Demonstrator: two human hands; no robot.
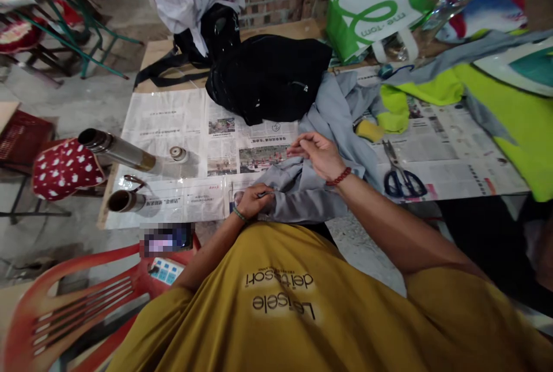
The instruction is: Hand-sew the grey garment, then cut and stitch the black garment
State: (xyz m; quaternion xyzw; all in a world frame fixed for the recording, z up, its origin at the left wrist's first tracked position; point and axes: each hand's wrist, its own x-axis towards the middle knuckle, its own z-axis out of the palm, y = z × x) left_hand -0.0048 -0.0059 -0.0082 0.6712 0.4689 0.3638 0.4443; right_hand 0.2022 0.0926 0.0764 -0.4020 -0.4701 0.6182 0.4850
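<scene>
While the grey cloth (309,206) is spread along the near edge of the table (162,54), close against the yellow shirt (276,337), one of its folds is gripped by the left hand (254,202), whose fingers are clamped on it. Above the cloth the right hand (323,156) is raised, with its palm turned inward and its thumb and fingers curled near one another; whether the tips meet, or something thin is pinched there, cannot be told at this size. A red bracelet (339,177) is worn on the right wrist.

By the far end of the cloth a black bag (272,75) is set down on newspaper (162,108). To the right, scissors (400,172) are laid with their blades pointed away from the person, and a yellow sponge (369,131) is placed just beyond them. An iron (525,65) is rested on a lime garment (492,110) farther right. At the left, a flask (125,150), a cap (177,154) and a cup (126,201) are grouped.
</scene>
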